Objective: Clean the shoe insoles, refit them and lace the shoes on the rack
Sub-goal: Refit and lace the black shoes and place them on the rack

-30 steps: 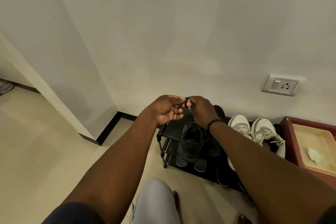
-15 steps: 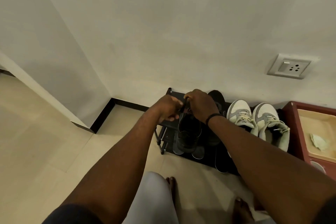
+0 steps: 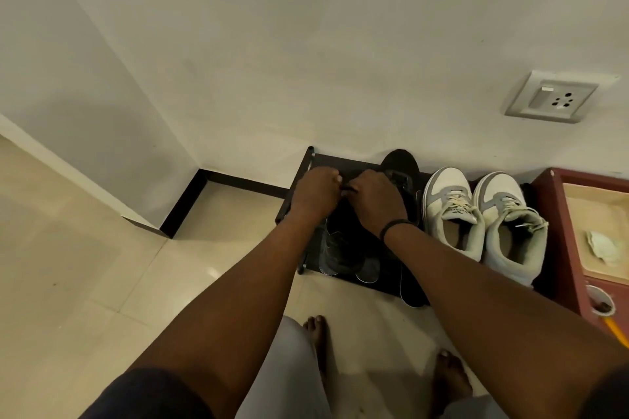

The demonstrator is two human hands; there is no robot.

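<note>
A black shoe (image 3: 340, 248) stands on the left end of the low black shoe rack (image 3: 308, 163) against the wall. Above its laces my left hand (image 3: 315, 194) and my right hand (image 3: 376, 202) meet, each with fingers curled round a thin black lace (image 3: 346, 188) that shows between them. A second black shoe (image 3: 401, 163) stands behind my right hand, mostly hidden. A pair of white and grey sneakers (image 3: 452, 211) stands on the rack to the right, laced. Dark insoles (image 3: 410, 289) stick out at the rack's front edge.
A red-framed tray (image 3: 558, 235) with a crumpled cloth (image 3: 604, 245) stands right of the rack. A wall socket (image 3: 554, 97) sits above it. My bare feet (image 3: 316, 333) stand on the tiled floor in front. A wall corner juts out at left.
Both hands have come down from chest height to the black shoe on the rack, still holding the lace. The view has tilted downward, showing my feet.
</note>
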